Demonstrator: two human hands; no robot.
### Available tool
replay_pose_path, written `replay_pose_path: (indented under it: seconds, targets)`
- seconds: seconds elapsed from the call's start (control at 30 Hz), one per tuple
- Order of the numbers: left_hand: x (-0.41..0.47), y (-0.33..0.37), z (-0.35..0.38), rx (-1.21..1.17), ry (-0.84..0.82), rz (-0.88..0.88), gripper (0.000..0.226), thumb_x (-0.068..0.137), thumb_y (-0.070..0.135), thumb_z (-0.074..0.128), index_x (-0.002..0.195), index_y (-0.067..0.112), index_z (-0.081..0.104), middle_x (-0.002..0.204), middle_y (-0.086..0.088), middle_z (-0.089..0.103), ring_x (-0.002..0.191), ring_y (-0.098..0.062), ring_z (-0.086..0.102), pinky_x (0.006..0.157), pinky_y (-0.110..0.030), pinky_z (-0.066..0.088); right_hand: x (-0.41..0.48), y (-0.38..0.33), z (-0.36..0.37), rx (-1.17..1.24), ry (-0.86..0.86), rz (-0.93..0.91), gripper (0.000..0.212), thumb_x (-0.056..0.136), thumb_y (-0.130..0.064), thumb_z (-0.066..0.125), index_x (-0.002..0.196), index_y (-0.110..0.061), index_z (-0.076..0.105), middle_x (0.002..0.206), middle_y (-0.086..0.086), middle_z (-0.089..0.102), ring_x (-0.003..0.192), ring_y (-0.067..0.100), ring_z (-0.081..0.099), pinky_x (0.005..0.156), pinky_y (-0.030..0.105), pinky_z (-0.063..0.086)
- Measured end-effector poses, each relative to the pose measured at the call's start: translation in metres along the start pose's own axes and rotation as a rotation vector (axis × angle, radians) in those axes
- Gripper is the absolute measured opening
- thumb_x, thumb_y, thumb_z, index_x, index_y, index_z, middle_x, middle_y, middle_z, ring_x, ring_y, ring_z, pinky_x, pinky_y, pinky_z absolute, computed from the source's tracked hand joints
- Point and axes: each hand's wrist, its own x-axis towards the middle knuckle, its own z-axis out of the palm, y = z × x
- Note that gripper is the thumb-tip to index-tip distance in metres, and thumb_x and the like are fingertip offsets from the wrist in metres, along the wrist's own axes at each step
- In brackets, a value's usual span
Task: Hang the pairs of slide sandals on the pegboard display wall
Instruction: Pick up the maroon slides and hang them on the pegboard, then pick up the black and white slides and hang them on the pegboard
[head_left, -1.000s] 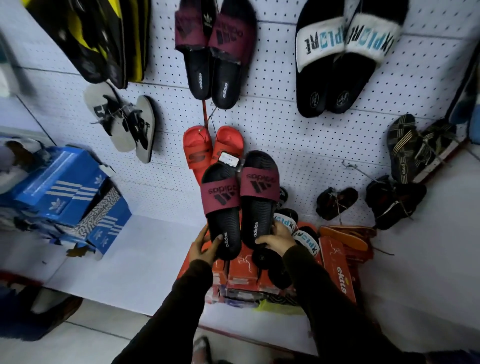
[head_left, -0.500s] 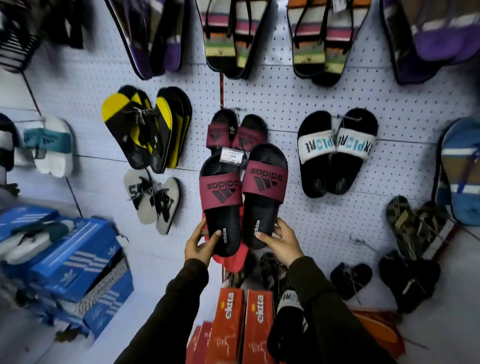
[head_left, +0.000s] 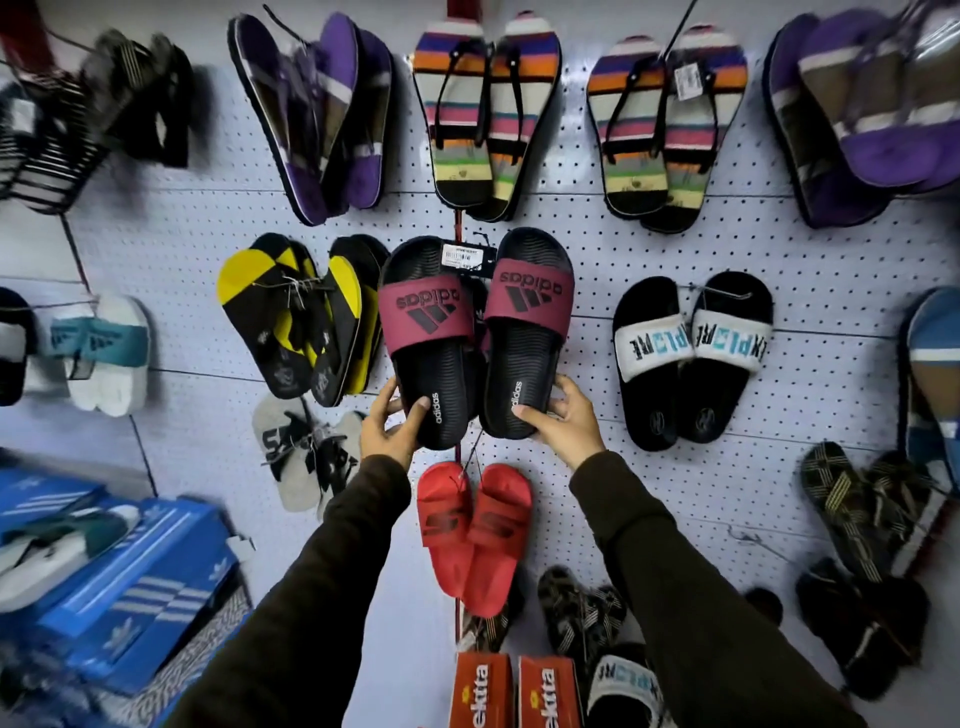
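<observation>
I hold a pair of black slide sandals with maroon straps against the white pegboard wall (head_left: 597, 249). My left hand (head_left: 389, 426) grips the heel of the left slide (head_left: 428, 338). My right hand (head_left: 563, 421) grips the heel of the right slide (head_left: 524, 332). A white price tag (head_left: 460, 254) sits between their toes, which point up. A matching maroon pair seen earlier on the wall is hidden behind them. A red pair (head_left: 475, 530) hangs just below my hands.
Yellow-black flip-flops (head_left: 296, 312) hang close on the left, black-white slides (head_left: 691, 353) on the right, striped flip-flops (head_left: 483, 119) above. Blue shoe boxes (head_left: 119, 587) are stacked at lower left; orange boxes (head_left: 514, 691) stand below.
My hands have lifted the maroon-strapped pair up the wall, from over the red pair to the row above, covering the hanging maroon pair. The view has tilted upward.
</observation>
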Motion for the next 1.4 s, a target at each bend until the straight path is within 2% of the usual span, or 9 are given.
replay_pose_path:
  seconds: [0.13, 0.3, 0.4, 0.63, 0.8, 0.93, 1.03, 1.2, 1.4]
  targets:
    - [0.005, -0.001, -0.001, 0.016, -0.015, 0.017, 0.055, 0.087, 0.015, 0.067, 0.138, 0.022, 0.048, 0.088, 0.008, 0.054, 0.069, -0.006, 0.059, 0.058, -0.019, 0.057, 0.007, 0.005, 0.003, -0.007, 0.011, 0.013, 0.071, 0.078, -0.004, 0.076, 0.141, -0.015, 0.043, 0.131, 0.022, 0.063, 0.117, 0.036, 0.065, 0.089, 0.045, 0.058]
    - [0.022, -0.005, 0.001, 0.023, -0.038, -0.006, 0.056, 0.087, 0.015, 0.067, 0.139, 0.022, 0.048, 0.091, 0.004, 0.056, 0.071, -0.008, 0.062, 0.067, -0.032, 0.06, 0.02, 0.007, 0.007, -0.011, 0.012, 0.031, 0.076, 0.08, -0.003, 0.075, 0.146, -0.014, 0.038, 0.132, 0.021, 0.062, 0.119, 0.034, 0.064, 0.083, 0.036, 0.06]
    - [0.031, -0.005, 0.001, 0.021, -0.046, -0.008, 0.056, 0.087, 0.017, 0.067, 0.139, 0.023, 0.047, 0.104, -0.004, 0.057, 0.077, -0.009, 0.063, 0.057, -0.021, 0.059, 0.027, 0.007, 0.008, -0.031, 0.023, 0.035, 0.074, 0.079, -0.001, 0.074, 0.144, -0.012, 0.041, 0.13, 0.023, 0.062, 0.117, 0.035, 0.065, 0.088, 0.046, 0.059]
    - [0.04, -0.036, -0.001, 0.056, -0.075, -0.153, 0.06, 0.085, 0.015, 0.069, 0.141, 0.018, 0.047, 0.11, -0.008, 0.058, 0.095, -0.028, 0.061, 0.082, -0.044, 0.058, 0.023, 0.036, 0.007, -0.101, 0.057, 0.121, 0.067, 0.074, -0.002, 0.078, 0.132, -0.018, 0.048, 0.129, 0.022, 0.064, 0.117, 0.036, 0.064, 0.098, 0.056, 0.053]
    - [0.034, -0.055, 0.002, -0.008, -0.104, -0.236, 0.055, 0.087, 0.009, 0.064, 0.138, 0.02, 0.049, 0.099, -0.008, 0.062, 0.08, -0.018, 0.062, 0.05, -0.022, 0.058, 0.014, 0.054, 0.006, -0.153, 0.059, 0.122, 0.068, 0.076, 0.001, 0.076, 0.136, -0.011, 0.047, 0.128, 0.023, 0.062, 0.118, 0.036, 0.062, 0.104, 0.053, 0.05]
    - [0.032, -0.065, 0.005, 0.003, -0.079, -0.22, 0.051, 0.087, 0.011, 0.065, 0.135, 0.019, 0.051, 0.115, -0.015, 0.062, 0.096, -0.028, 0.063, 0.078, -0.039, 0.058, 0.01, 0.058, 0.006, -0.206, 0.065, 0.117, 0.057, 0.077, -0.001, 0.076, 0.127, -0.015, 0.051, 0.116, 0.014, 0.064, 0.111, 0.026, 0.06, 0.105, 0.046, 0.049]
    - [0.025, -0.074, 0.007, 0.05, -0.059, -0.195, 0.053, 0.086, 0.013, 0.066, 0.136, 0.021, 0.049, 0.129, -0.014, 0.058, 0.102, -0.031, 0.061, 0.09, -0.053, 0.054, 0.009, 0.07, 0.005, -0.201, 0.06, 0.149, 0.056, 0.075, -0.01, 0.078, 0.122, -0.027, 0.051, 0.125, 0.015, 0.064, 0.117, 0.032, 0.062, 0.101, 0.052, 0.052]
    - [-0.013, -0.101, 0.007, 0.243, 0.037, 0.012, 0.056, 0.088, 0.015, 0.061, 0.141, 0.021, 0.042, 0.141, -0.008, 0.045, 0.121, -0.022, 0.05, 0.101, -0.036, 0.046, -0.016, 0.089, -0.007, -0.191, 0.095, 0.185, 0.062, 0.081, -0.021, 0.076, 0.137, -0.018, 0.049, 0.128, 0.003, 0.057, 0.12, 0.023, 0.058, 0.105, 0.048, 0.049]
    - [-0.073, -0.163, 0.007, 0.396, 0.009, -0.113, 0.066, 0.081, 0.036, 0.055, 0.143, 0.024, 0.037, 0.138, -0.011, 0.041, 0.127, -0.03, 0.046, 0.108, -0.05, 0.041, -0.058, 0.148, -0.045, -0.23, 0.178, 0.331, 0.047, 0.087, -0.018, 0.069, 0.132, -0.014, 0.054, 0.131, 0.006, 0.058, 0.117, 0.024, 0.056, 0.105, 0.05, 0.048]
